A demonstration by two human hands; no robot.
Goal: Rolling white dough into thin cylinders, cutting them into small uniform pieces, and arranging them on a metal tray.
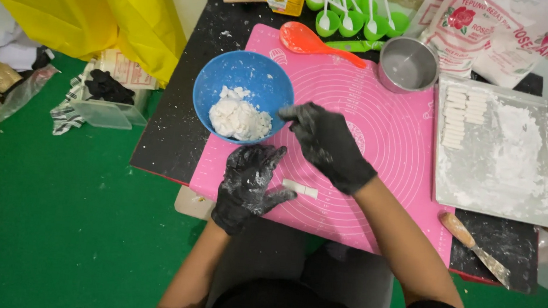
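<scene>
Both my hands wear black gloves dusted with flour. My left hand [249, 183] rests open on the pink silicone mat [388, 137], fingers spread, just left of a small white dough strip [300, 189]. My right hand [326, 144] hovers over the mat beside the blue bowl [228, 77], its fingertips at the bowl's right rim, holding nothing I can see. White dough [240, 118] lies in lumps inside the bowl.
A floured metal tray [547, 198] on the right carries several cut dough strips [457, 117]. Behind the mat are a steel cup [409, 64], an orange spoon [307, 41], several green cups with white spoons [352, 15] and flour bags [489, 34]. A scraper [474, 247] lies near the table's front right.
</scene>
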